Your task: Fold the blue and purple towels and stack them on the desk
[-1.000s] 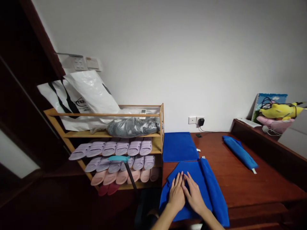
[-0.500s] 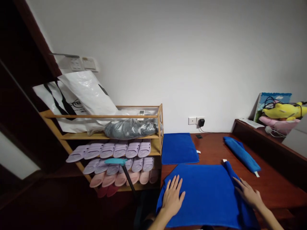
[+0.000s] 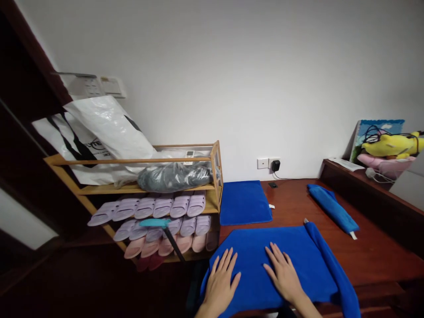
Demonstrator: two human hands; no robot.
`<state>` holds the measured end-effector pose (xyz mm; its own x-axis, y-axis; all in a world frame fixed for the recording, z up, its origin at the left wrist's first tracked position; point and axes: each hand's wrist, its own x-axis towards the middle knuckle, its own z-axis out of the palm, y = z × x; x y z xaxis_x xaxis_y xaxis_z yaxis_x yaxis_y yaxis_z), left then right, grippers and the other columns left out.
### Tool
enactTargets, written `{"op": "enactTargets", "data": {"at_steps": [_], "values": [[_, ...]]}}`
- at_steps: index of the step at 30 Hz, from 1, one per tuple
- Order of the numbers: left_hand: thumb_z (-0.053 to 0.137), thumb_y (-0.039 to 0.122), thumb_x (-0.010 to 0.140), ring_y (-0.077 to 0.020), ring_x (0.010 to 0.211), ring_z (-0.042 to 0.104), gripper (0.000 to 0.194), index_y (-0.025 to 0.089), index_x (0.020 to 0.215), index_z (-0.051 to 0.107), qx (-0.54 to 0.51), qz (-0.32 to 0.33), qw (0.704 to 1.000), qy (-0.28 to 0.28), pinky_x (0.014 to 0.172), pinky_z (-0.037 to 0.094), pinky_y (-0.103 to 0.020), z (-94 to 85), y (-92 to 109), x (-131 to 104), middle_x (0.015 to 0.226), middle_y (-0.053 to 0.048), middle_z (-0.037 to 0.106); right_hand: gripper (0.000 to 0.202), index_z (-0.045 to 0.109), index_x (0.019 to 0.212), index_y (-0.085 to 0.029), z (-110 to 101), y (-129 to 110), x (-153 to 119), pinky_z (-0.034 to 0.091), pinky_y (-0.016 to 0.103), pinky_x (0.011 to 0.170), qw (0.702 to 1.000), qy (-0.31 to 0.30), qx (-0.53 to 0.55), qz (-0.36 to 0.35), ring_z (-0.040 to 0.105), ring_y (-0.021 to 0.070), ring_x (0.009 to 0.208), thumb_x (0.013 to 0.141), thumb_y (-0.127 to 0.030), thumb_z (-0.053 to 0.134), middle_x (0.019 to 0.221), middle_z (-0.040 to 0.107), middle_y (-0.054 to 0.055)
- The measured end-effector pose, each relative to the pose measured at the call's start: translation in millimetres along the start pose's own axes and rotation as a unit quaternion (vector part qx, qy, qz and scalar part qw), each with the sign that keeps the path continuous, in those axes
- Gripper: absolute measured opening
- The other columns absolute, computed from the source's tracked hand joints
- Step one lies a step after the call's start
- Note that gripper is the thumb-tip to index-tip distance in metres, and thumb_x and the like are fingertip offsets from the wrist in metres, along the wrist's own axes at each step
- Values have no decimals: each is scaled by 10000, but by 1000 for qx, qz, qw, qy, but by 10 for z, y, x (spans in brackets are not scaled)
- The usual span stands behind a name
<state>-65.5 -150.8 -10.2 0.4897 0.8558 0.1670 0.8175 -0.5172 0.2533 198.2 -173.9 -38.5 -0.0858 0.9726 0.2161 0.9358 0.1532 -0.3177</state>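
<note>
A blue cloth (image 3: 258, 251) lies spread at the table's near edge, its right side rolled or folded into a long thick strip. My left hand (image 3: 221, 280) rests flat on the cloth's left part, fingers stretched out. Near the cloth's middle, my right hand (image 3: 283, 274) lies with its fingers spread, holding nothing. Behind this cloth is a folded blue cloth (image 3: 245, 203) with a white tag on its right edge. To the right, a lighter blue rolled cloth (image 3: 333, 208) lies slantwise, a white tag at its near end.
The reddish-brown table (image 3: 294, 203) meets the white wall, where a black plug (image 3: 275, 165) sits in a socket. On the left stands a wooden shoe rack (image 3: 145, 190) with slippers and bags. A yellow plush toy (image 3: 391, 145) lies on the raised ledge at right.
My right hand has moved left from the cloth's rolled right side to its middle. My left hand still lies on the cloth, slightly lower and further left in view.
</note>
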Motion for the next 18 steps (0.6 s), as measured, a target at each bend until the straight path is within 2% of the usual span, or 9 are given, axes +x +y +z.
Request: {"op": "enactTargets", "data": {"at_steps": [2,5,8,10,12,14,16,18], "values": [[324,446,936,-235,1359,274,505,316,1422,277,-4,-2,1000,-6,1097,248,-459,-37,-44,-14,1495,-14,295,560,343,1391,-290,-52,348,-37,291,472,1070,999,21,-26,39,257,223,1367,893,-544,310,1480,321,59],[339,479,923,-265,1285,390,451,323,1335,437,-15,-25,1000,-12,1057,277,-487,-113,-72,79,1410,-44,448,595,406,1363,-232,-207,1141,-215,318,461,1050,991,53,-70,105,295,239,1351,878,-563,311,1458,358,97],[330,419,929,-268,1132,510,366,279,1123,607,-21,-46,999,-10,1000,314,-485,-195,-108,319,1192,-74,607,594,422,1353,-235,-370,1920,-500,304,470,1053,985,45,-109,122,298,238,1350,868,-556,304,1454,366,88],[382,318,898,-271,1122,494,321,230,1124,591,-36,-79,996,8,991,303,-475,-228,-164,511,1169,-98,589,591,444,1336,-272,-448,2291,-671,260,502,1068,980,34,-133,141,274,244,1360,846,-578,323,1468,340,67],[466,228,816,-289,1196,419,419,184,1231,507,-92,-135,986,14,1003,266,-479,-233,-236,680,1255,-130,514,580,443,1332,-300,-485,2507,-784,236,542,1064,976,19,-138,170,247,248,1371,841,-576,305,1482,314,52],[523,176,729,-284,1206,405,548,175,1273,456,-166,-172,971,-10,997,271,-456,-220,-305,807,1271,-128,495,575,403,1355,-318,-483,2582,-836,240,580,1041,969,15,-123,212,230,251,1377,851,-552,254,1489,301,46],[560,144,649,-255,1071,511,539,179,1185,522,-223,-181,956,-56,922,352,-390,-206,-355,896,1114,-86,589,569,363,1372,-338,-461,2564,-844,248,592,1023,962,31,-105,251,233,251,1376,859,-531,210,1491,302,37],[568,124,582,-218,886,581,431,178,1008,603,-275,-178,939,-102,793,415,-320,-216,-387,965,916,-28,640,564,366,1367,-345,-446,2508,-831,249,567,1025,956,53,-99,272,240,241,1374,859,-525,198,1490,307,31]]}}
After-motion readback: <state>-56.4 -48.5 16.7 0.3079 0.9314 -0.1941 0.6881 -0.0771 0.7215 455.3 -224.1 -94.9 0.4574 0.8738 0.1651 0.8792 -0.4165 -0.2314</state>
